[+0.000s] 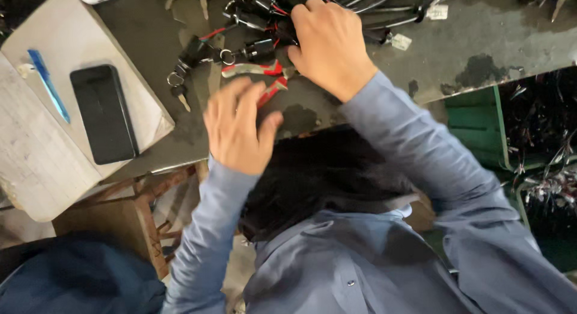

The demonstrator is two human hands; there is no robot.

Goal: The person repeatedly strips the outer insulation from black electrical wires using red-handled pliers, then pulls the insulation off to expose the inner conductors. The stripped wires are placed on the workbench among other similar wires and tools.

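Observation:
My right hand [330,43] rests knuckles-up on a bundle of black wires and switch parts [264,16] on the dark worktable [469,37], with its fingers curled down into the bundle. Pliers with red-and-grey handles [255,69] lie just left of that hand. My left hand [237,126] hovers at the table's front edge, fingers spread and blurred, with its fingertips over the lower plier handle [274,90]. Whether it grips the handle is unclear. A black switch with a key ring and key [187,60] lies left of the pliers.
A black phone [103,112] and a blue pen [48,84] lie on a pale board [66,37] at the left. White tags [401,41] hang on the wires. A green crate [475,124] with wire harnesses stands at the right. Below the table is a wooden stool [147,209].

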